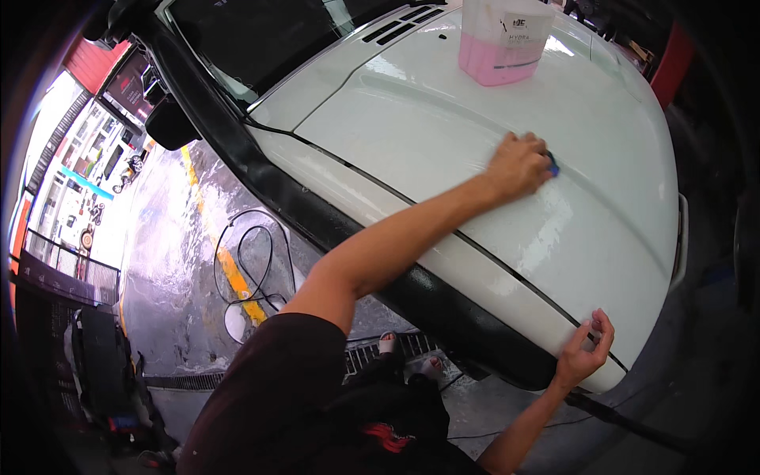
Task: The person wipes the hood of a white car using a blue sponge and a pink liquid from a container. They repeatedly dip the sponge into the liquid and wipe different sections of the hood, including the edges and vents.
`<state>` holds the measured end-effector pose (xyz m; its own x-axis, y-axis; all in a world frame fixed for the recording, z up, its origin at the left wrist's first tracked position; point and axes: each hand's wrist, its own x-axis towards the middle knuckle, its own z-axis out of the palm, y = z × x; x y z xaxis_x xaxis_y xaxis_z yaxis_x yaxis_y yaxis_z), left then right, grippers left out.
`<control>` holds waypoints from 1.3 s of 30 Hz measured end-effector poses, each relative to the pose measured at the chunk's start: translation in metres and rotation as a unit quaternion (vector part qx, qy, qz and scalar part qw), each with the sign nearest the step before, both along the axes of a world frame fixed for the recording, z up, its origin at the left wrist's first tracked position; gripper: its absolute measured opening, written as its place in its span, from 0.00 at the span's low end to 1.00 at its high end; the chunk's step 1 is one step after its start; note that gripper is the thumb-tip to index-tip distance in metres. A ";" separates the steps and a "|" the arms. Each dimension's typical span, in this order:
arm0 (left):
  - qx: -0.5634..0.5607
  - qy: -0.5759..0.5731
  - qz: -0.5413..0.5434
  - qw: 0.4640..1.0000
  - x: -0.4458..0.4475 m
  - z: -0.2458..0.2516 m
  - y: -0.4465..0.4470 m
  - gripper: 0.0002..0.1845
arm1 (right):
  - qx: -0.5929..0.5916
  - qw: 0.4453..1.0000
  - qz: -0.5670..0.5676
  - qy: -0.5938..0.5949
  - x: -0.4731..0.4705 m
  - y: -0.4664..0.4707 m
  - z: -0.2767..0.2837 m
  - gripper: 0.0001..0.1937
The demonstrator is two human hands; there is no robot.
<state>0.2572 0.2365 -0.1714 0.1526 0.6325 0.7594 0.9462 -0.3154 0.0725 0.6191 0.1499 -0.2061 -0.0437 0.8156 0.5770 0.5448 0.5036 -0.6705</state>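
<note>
My left hand [522, 163] presses a small blue block [553, 164] against the white hood [475, 142] of a vehicle, near a raised crease. Most of the block is hidden under my fingers, so its kind cannot be told. Farther up the hood stands a translucent plastic jug [503, 44] part filled with pink liquid and bearing a label. My right hand [585, 350] is at the front corner of the white fender [522, 285], close to the hood gap. Its thumb and fingers are loosely curved and hold nothing.
A black fender flare [475, 323] runs between my body and the fender. A side mirror [172, 123] juts out at upper left. Looped black cable [270, 261] lies on the wet floor across a yellow line [234, 276]. A drain grate [362, 358] runs by my feet.
</note>
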 end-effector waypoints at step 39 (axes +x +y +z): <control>-0.120 -0.194 0.206 0.952 -0.091 0.047 -0.208 0.08 | 0.039 0.997 0.042 -0.059 0.000 -0.001 0.005 0.13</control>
<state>0.1657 0.0287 -0.1244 -0.4077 0.7402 0.5346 0.8734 0.1452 0.4649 0.6194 0.1486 -0.2009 -0.1804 0.7589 0.6257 0.5709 0.5988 -0.5617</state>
